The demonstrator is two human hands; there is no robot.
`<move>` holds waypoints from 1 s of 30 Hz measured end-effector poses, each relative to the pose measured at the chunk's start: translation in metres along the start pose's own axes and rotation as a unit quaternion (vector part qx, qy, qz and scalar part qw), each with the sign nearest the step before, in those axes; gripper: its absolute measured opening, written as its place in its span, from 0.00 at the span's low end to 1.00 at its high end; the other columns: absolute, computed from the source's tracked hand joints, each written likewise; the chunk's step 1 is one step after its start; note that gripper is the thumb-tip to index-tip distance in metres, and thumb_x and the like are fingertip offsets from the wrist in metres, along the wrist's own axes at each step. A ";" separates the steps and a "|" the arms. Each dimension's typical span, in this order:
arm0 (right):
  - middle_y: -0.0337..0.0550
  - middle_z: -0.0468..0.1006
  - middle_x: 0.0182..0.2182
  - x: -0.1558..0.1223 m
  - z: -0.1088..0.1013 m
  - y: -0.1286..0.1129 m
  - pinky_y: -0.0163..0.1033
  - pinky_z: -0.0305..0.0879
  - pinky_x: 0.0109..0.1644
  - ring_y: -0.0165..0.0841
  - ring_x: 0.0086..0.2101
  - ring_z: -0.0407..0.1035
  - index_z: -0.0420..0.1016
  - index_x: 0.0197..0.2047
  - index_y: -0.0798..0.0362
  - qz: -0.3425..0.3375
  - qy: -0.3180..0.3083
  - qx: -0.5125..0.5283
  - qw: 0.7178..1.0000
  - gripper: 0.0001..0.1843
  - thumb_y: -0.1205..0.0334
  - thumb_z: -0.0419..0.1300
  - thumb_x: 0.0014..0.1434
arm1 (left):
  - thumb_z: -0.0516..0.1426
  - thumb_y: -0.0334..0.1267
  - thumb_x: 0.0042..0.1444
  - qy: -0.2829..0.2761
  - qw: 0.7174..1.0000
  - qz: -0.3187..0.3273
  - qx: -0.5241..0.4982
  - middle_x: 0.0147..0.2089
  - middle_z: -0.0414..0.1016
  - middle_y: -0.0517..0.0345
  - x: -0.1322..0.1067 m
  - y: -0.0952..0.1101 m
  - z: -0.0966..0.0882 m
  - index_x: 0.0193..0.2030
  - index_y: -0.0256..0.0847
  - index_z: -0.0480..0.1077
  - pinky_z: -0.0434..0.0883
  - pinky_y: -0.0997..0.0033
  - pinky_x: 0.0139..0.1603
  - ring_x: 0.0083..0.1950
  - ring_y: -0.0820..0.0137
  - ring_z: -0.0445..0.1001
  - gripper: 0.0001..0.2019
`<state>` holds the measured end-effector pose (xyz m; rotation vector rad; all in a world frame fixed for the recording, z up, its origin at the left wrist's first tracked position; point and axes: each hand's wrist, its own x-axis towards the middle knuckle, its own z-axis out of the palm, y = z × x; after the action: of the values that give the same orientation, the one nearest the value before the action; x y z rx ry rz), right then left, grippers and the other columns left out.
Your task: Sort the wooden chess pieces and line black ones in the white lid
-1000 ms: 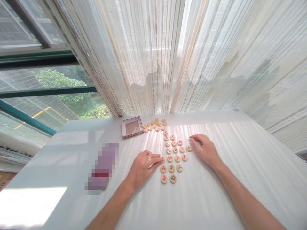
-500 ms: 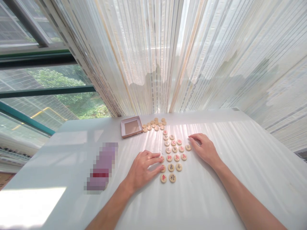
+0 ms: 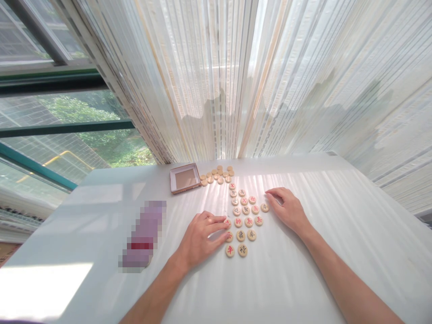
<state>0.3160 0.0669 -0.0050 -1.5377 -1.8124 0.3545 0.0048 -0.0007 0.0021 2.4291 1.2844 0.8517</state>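
Round wooden Chinese chess pieces lie in rows on the white table, characters facing up in red or black. My left hand [image 3: 201, 237] is at the left side of the rows, fingers spread. Its index fingertip overlaps the edge of a red piece [image 3: 228, 224], and its thumb tip reaches another red piece [image 3: 230, 237]; neither is gripped. My right hand [image 3: 286, 208] rests on the table to the right of the rows, fingers loosely apart and holding nothing. Closest to it is a black-marked piece [image 3: 265, 208]. The front row has a red piece [image 3: 230, 250] and a black piece [image 3: 242, 250].
Toward the back stands a shallow open box [image 3: 185, 178]. Beside it, several pieces [image 3: 220, 181] with no visible characters sit in a cluster. A blurred purple object [image 3: 145, 234] lies on the left of the table [image 3: 270, 288]. Pale curtains [image 3: 216, 81] hang behind the far edge.
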 end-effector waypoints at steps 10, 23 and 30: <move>0.45 0.81 0.43 0.000 0.000 0.001 0.46 0.69 0.47 0.43 0.46 0.72 0.78 0.42 0.46 -0.005 0.004 -0.002 1.000 0.12 0.52 0.55 0.67 | 0.63 0.42 0.62 -0.003 1.000 -0.007 0.002 0.54 0.82 0.60 0.000 -0.001 0.001 0.53 0.54 0.79 0.74 0.55 0.48 0.47 0.61 0.75 0.13; 0.45 0.81 0.43 0.000 -0.001 -0.002 0.46 0.68 0.48 0.43 0.46 0.73 0.78 0.41 0.46 -0.001 0.001 -0.001 1.000 0.11 0.53 0.56 0.66 | 0.62 0.41 0.63 -0.018 1.000 -0.012 -0.002 0.56 0.81 0.59 0.000 0.001 -0.001 0.55 0.53 0.77 0.73 0.53 0.49 0.48 0.60 0.74 0.14; 0.45 0.81 0.43 0.001 0.001 0.001 0.45 0.68 0.48 0.42 0.46 0.73 0.78 0.42 0.47 -0.005 0.005 -0.003 1.000 0.11 0.54 0.56 0.66 | 0.61 0.41 0.63 -0.017 1.000 -0.017 -0.002 0.56 0.81 0.59 0.000 0.002 -0.002 0.54 0.52 0.77 0.73 0.54 0.49 0.48 0.61 0.74 0.13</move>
<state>0.3158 0.0680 -0.0061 -1.5314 -1.8159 0.3359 0.0051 -0.0019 0.0050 2.4011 1.3077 0.7988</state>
